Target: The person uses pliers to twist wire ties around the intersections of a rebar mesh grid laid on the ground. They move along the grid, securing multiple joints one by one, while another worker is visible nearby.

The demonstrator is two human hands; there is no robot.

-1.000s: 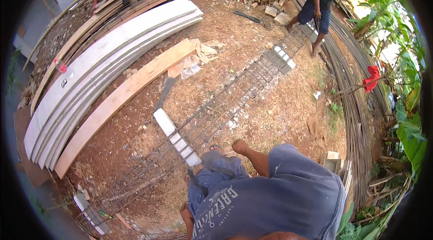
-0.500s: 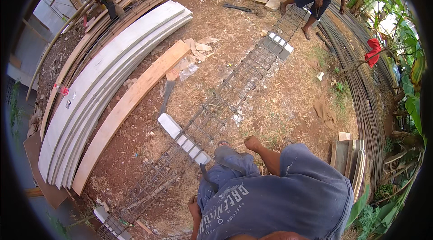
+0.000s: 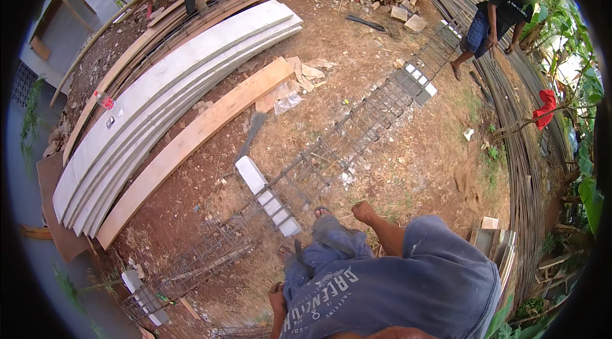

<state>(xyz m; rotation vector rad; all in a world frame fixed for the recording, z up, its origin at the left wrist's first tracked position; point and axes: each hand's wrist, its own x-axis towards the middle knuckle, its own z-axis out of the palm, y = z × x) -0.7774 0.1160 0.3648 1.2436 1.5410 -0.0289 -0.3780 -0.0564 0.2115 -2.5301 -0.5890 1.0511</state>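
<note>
My right hand [image 3: 364, 213] is closed in a fist in front of my right thigh, with nothing showing from it. My left hand [image 3: 277, 296] hangs low beside my left hip; its fingers are only partly visible. Both hands are apart from the long steel rebar cage [image 3: 312, 167], which runs diagonally over the ground from lower left to upper right. Close to my left foot, a row of white blocks [image 3: 268, 197] lies across the cage. A dark strip [image 3: 303, 257] hangs by my left thigh.
White boards [image 3: 172, 78] are stacked at left beside a wooden plank [image 3: 197, 148]. Rebar bundles [image 3: 513, 167] run along the right, near a red cloth [image 3: 545, 109]. Another person [image 3: 503, 17] stands by the cage's far end. More blocks [image 3: 417, 84] cross the cage farther off.
My view has shifted, so the cage and blocks sit a little farther right. The other person has moved right and now stands beside the cage. My hands keep nearly the same pose.
</note>
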